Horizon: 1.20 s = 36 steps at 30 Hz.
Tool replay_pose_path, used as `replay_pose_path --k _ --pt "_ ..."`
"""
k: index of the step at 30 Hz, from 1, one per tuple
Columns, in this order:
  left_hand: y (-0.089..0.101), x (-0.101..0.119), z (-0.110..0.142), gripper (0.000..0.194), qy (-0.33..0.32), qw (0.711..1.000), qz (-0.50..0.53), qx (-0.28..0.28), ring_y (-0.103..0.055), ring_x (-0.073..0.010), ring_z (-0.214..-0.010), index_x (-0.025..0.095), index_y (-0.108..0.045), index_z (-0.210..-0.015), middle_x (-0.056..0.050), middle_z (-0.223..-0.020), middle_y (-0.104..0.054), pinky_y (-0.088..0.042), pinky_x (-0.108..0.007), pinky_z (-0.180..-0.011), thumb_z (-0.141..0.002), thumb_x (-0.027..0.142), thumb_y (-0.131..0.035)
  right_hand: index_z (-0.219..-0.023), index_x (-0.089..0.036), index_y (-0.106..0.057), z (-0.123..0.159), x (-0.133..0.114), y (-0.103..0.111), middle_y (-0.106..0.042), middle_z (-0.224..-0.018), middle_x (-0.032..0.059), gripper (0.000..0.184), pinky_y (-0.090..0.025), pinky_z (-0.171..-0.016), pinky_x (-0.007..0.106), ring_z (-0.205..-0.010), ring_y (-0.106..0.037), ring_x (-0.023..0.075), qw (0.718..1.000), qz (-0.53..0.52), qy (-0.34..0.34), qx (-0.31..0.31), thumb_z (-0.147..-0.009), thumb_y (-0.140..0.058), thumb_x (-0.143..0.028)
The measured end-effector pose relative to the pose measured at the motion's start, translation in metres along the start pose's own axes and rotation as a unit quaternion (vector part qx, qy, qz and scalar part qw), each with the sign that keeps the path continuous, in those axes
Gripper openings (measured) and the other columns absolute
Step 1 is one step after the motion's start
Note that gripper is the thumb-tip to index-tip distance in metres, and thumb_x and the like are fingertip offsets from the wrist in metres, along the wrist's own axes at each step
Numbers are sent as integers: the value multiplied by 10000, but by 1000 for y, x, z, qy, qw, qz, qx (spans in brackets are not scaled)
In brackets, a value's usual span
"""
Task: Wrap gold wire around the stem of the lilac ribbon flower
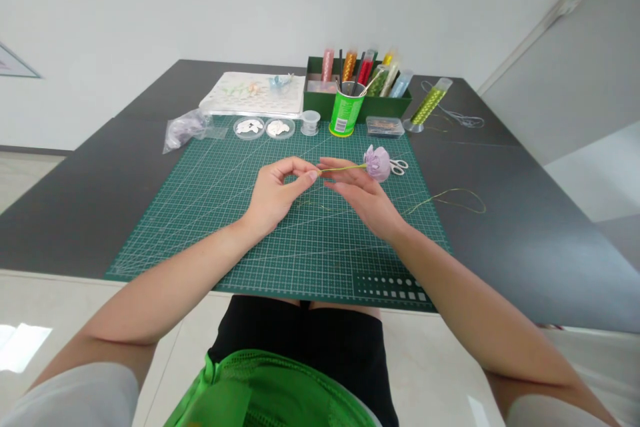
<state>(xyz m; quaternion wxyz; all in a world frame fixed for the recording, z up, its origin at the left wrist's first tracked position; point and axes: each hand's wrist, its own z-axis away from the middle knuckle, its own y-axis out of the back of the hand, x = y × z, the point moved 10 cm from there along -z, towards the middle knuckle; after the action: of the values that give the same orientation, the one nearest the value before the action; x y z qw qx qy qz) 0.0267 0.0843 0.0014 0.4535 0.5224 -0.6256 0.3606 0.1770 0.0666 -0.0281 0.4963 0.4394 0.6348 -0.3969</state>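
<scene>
A pale purple artificial flower [379, 163] on a thin yellow-green stem [345, 168] is held sideways above the cutting mat, its head to the right. My left hand [274, 197] pinches the stem's free end between thumb and forefinger. Beside the stem, my right hand [367, 203] has its fingers stretched out and its thumb apart. The stem passes over those fingers; whether they touch it I cannot tell. Partly behind the bloom lie scissors [399, 167] with white handles. Thin thread [463, 192] curls to the right of my right hand.
On the dark table [505, 260] lies a green gridded cutting mat [280, 260]. Along its far side stand dishes of white pieces [249, 127], a clear spool [311, 123], a green can [346, 113], a flat case [385, 127], a box of thread tubes [387, 107] and a plastic bag [185, 130].
</scene>
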Motion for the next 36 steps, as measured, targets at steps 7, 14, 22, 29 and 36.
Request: replay_pose_path --k 7,14,22,29,36 --pt "-11 11 8 165 -48 997 -62 -16 -645 -160 -723 206 -715 -777 7 -706 -708 -519 -329 -804 -896 317 -736 -1178 -262 -687 6 0 -30 -692 -900 -13 322 -510 -540 220 -649 -606 98 989 -148 -29 9 -913 -737 -437" --pt "-17 11 14 118 -32 997 -67 -11 -641 -173 -771 220 -730 -804 -7 -783 -725 -522 -330 -812 -891 296 -706 -1031 -243 -661 13 -4 -18 -277 -538 -127 306 -134 -434 252 -456 -177 71 988 -111 -53 97 -890 -760 -496" --pt "-24 -13 19 146 37 999 31 -25 -640 -169 -840 214 -751 -887 -22 -885 -742 -519 -330 -858 -915 355 -725 -969 -261 -608 14 -3 -12 -265 -495 -150 312 -124 -432 249 -426 -164 61 984 -113 -44 128 -824 -814 -446" --pt "-31 -24 19 188 83 986 139 -30 -641 -159 -880 206 -733 -857 -8 -874 -723 -515 -321 -914 -871 384 -790 -925 -261 -630 10 -2 -12 -285 -498 -142 318 -151 -428 249 -422 -179 57 986 -108 -39 118 -799 -841 -462" --pt "-36 -31 17 239 116 978 166 -57 -606 -145 -847 204 -732 -846 9 -849 -695 -490 -311 -917 -837 419 -837 -867 -235 -727 7 -4 0 -367 -492 -115 251 -172 -417 248 -424 -210 52 987 -88 -29 132 -788 -859 -433"
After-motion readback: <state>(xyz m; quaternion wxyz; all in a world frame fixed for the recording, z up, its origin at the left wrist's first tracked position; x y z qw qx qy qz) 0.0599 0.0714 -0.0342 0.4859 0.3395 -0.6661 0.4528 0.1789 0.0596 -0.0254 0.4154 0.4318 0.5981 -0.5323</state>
